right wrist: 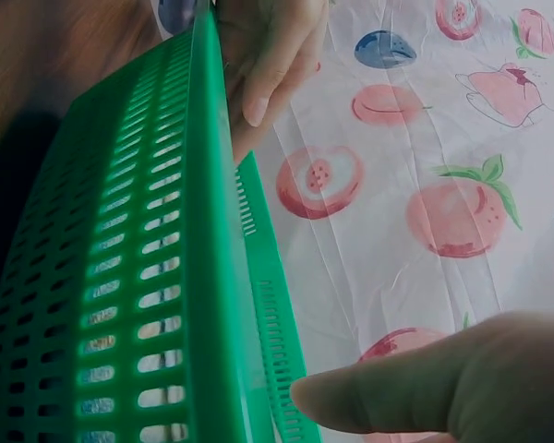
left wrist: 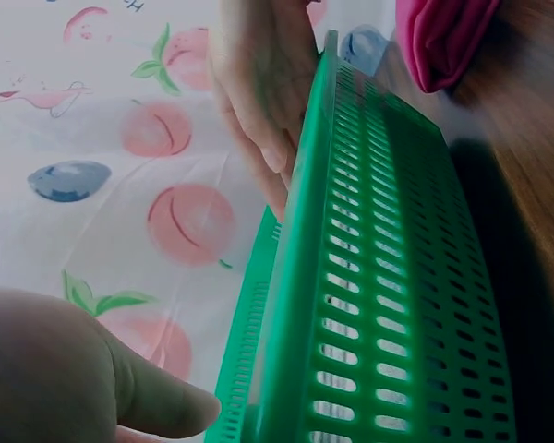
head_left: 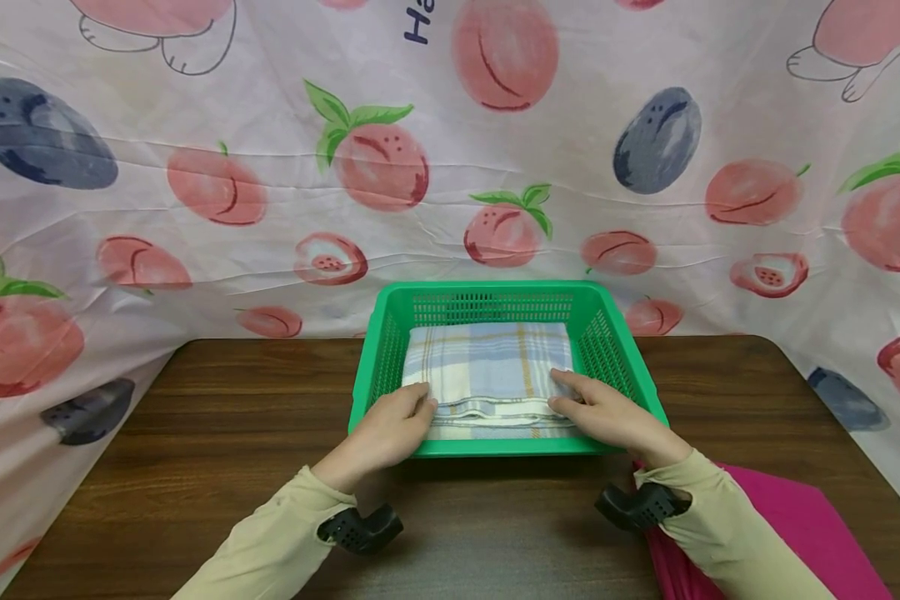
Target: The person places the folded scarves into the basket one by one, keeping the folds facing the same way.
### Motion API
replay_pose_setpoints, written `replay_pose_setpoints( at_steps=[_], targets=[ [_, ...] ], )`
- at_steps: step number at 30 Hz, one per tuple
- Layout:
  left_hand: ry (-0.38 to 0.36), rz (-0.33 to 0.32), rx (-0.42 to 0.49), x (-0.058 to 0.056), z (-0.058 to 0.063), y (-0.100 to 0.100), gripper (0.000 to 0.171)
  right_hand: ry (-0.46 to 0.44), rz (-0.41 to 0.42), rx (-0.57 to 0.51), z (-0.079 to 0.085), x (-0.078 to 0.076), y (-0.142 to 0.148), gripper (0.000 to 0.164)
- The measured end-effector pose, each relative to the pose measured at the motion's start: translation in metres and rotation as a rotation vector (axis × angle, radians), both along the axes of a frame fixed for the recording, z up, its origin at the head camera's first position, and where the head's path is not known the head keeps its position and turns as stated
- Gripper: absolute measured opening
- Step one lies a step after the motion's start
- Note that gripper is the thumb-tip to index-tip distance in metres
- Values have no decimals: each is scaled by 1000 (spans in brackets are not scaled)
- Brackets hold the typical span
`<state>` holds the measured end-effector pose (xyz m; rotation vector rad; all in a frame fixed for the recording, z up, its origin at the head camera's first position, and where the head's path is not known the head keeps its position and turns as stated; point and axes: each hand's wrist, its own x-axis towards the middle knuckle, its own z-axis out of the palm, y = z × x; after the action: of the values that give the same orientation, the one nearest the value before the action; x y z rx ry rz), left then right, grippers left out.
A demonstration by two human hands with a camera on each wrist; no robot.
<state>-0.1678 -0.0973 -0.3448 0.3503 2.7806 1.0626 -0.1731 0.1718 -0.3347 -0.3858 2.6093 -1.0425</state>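
A folded plaid cloth (head_left: 487, 358), white with pale blue and yellow stripes, lies in a green plastic basket (head_left: 510, 448), its layered folds facing me. My left hand (head_left: 390, 429) reaches over the front left of the basket, fingertips at the cloth's left edge. Opposite it, my right hand (head_left: 607, 412) has its fingers against the cloth's right edge. Thumbs and fingers look extended and loose on both hands. Both wrist views show the basket's slotted wall; the cloth appears only through the slots, so the fingertips' contact under the rim is hidden.
Bright pink fabric (head_left: 802, 517) lies on the right of the brown wooden table (head_left: 255, 408), partly beneath my right forearm. A white curtain (head_left: 420, 250) printed with fruit hangs right behind the basket. Black devices (head_left: 360, 529) are strapped at both wrists.
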Motion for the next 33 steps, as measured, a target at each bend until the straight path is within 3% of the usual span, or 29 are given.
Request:
replay_pose_setpoints(
  at_steps=[3, 8, 11, 14, 21, 26, 33],
  targets=[
    [-28, -33, -25, 0, 2, 2, 33, 4, 3, 28, 1, 0, 1, 55],
    [-2, -71, -41, 1, 5, 3, 25, 47, 15, 26, 1, 2, 4, 56],
    [7, -79, -14, 5, 4, 1, 41, 72, 1, -11, -1, 6, 7, 56],
    [15, -63, 26, 9, 2, -1, 45, 98, -20, -59, -2, 10, 10, 55],
    [105, -7, 129, 18, -1, -5, 37, 212, -131, -186, -8, 19, 14, 44],
    [144, 48, 217, 30, -3, -8, 29, 279, -206, -283, -12, 29, 19, 34],
    [173, 132, 293, 49, -4, -13, 26, 341, -229, -378, -18, 47, 27, 24]
  ],
)
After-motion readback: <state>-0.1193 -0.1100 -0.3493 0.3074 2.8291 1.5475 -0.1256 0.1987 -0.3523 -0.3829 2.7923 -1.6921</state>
